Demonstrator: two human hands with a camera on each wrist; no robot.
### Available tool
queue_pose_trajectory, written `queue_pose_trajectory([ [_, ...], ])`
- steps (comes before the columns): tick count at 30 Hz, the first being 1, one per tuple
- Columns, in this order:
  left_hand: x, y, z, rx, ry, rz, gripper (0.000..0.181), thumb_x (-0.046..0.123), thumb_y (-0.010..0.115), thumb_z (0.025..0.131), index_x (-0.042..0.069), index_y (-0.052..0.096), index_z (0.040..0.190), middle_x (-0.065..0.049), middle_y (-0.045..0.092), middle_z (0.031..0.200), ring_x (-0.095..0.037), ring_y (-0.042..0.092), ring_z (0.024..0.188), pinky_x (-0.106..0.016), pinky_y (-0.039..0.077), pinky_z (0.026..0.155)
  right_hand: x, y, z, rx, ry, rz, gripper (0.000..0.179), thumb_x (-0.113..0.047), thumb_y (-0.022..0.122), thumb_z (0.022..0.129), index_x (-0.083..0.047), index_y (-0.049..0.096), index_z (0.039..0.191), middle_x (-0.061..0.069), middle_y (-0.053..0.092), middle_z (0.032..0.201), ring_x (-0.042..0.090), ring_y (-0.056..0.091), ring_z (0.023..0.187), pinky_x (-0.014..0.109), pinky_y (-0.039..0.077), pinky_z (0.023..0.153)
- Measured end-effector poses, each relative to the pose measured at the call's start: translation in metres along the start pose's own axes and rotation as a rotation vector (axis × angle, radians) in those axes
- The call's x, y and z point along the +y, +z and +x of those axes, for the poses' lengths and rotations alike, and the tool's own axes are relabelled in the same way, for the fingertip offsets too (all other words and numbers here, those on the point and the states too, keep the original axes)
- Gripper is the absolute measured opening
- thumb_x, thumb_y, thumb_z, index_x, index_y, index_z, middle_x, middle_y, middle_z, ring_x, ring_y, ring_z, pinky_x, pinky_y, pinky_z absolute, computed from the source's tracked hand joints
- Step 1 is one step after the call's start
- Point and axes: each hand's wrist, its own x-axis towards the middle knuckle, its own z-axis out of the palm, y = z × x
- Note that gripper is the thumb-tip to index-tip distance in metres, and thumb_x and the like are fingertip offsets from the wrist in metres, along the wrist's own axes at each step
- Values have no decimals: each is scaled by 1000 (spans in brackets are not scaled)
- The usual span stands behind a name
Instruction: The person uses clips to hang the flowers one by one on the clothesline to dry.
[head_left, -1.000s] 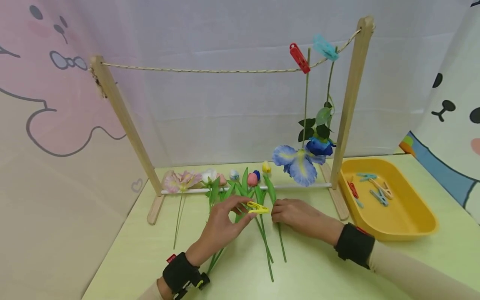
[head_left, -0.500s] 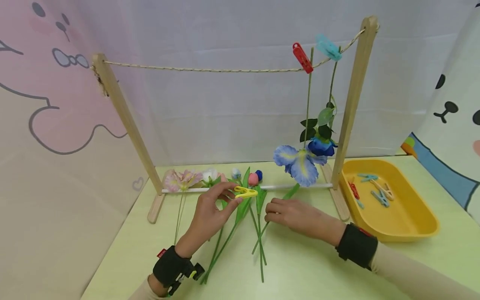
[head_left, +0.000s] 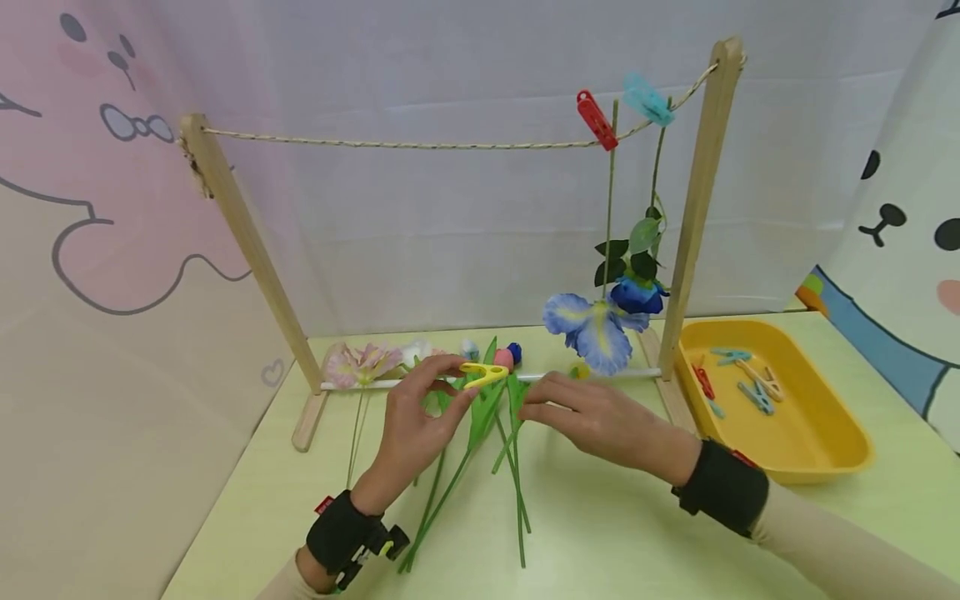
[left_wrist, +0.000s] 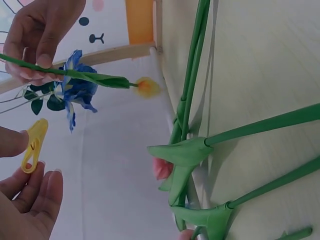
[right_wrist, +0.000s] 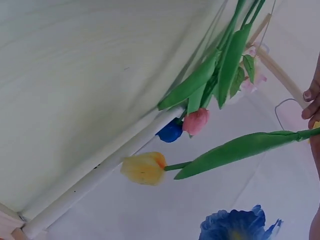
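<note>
My left hand (head_left: 420, 417) pinches a yellow clothespin (head_left: 483, 375) between thumb and fingers, above the flowers on the table. Just to its right, my right hand (head_left: 600, 417) grips the green stem of a yellow tulip (right_wrist: 144, 168), raised off the table with its bloom pointing away from me. In the left wrist view the tulip's stem (left_wrist: 30, 65) runs through the right hand's fingers, apart from the clothespin. Beneath the hands lie a pink tulip (right_wrist: 196, 121), a dark blue tulip (right_wrist: 170, 131) and other flowers, partly hidden by the left hand.
A wooden rack (head_left: 697, 217) carries a rope (head_left: 405, 145). A red clothespin (head_left: 597, 121) and a teal clothespin (head_left: 648, 100) hold a blue iris (head_left: 598, 332) and a blue rose (head_left: 639, 295) upside down. A yellow tray (head_left: 810, 433) with several clothespins stands at right.
My right hand has lifted the yellow tulip from the table, and its stem has swung to the left. My left hand has shifted left and away from me with the clothespin.
</note>
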Motion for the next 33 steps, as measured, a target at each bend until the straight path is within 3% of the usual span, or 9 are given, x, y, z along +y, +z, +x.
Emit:
queue_pose_trajectory([
  [2,2,0,3,-4,23,7,35,9,75,86,2,65,119,-8,66,108,-18,63,92,-34,59,73,-1,-3,6,74,-2,29,23,-11,47,105,-5,69,110,5,66,103,15,61,92,24,59,72],
  [5,5,-1,9,-2,63,16,36,6,76,84,-1,66,118,-11,67,106,-19,64,89,-36,59,70,0,-8,12,145,17,58,36,-20,39,108,-2,70,108,7,66,99,15,61,86,24,58,70],
  [12,14,-9,32,-6,138,53,35,9,77,83,5,70,117,-8,68,105,-17,65,88,-33,57,73,10,-23,22,234,151,113,35,-28,47,104,-2,71,106,7,67,100,14,64,85,28,61,67],
  [16,24,-17,54,10,207,45,31,9,78,82,6,73,112,-7,70,103,-17,66,87,-31,55,76,15,-39,37,336,278,202,17,-7,73,88,1,71,103,8,69,96,14,67,82,32,62,67],
  [19,32,-22,73,14,263,51,28,8,79,80,5,75,108,-7,72,100,-18,67,86,-31,57,74,13,-54,50,388,382,242,28,13,78,73,3,71,98,10,71,92,16,69,80,34,62,66],
  [24,51,-33,107,25,360,89,25,5,79,80,0,76,104,-11,74,99,-18,68,84,-36,59,72,12,-73,63,430,510,236,23,17,75,75,6,70,95,15,71,88,19,69,76,35,62,66],
  [33,92,-47,166,51,426,118,20,4,80,79,-2,77,97,-13,76,90,-18,68,77,-35,57,70,24,-86,70,462,629,281,15,10,69,84,7,70,99,19,72,87,25,70,72,9,55,70],
])
